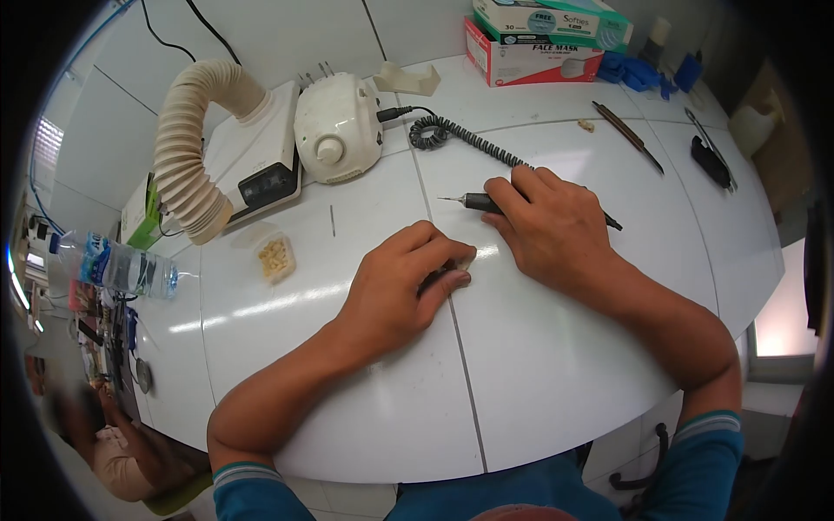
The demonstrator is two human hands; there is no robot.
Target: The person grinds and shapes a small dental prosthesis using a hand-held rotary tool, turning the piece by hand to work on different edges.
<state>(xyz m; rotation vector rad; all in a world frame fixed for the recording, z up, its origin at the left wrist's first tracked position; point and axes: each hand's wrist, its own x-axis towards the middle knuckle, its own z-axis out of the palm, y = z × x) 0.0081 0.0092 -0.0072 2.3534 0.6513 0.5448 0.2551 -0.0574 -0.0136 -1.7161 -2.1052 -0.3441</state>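
My right hand (552, 221) is closed around a black rotary handpiece (480, 202), whose thin metal bur points left over the table. A coiled black cord (478, 143) runs from the white control box (337, 128) towards my right hand. Lower and to the left, my left hand (395, 273) pinches a small pale piece (466, 262) between thumb and fingertips, just above the tabletop. Most of that piece is hidden by the fingers. The bur and the pale piece are apart. A loose thin metal bur (332, 220) lies on the table beyond my left hand.
A small clear container of yellowish pieces (276, 259) sits left. Behind it are a ribbed suction hose (187, 148) and a water bottle (122, 265). Face mask boxes (534, 56), a brown-handled tool (627, 136) and tweezers (712, 152) lie farther back. Another person sits at lower left.
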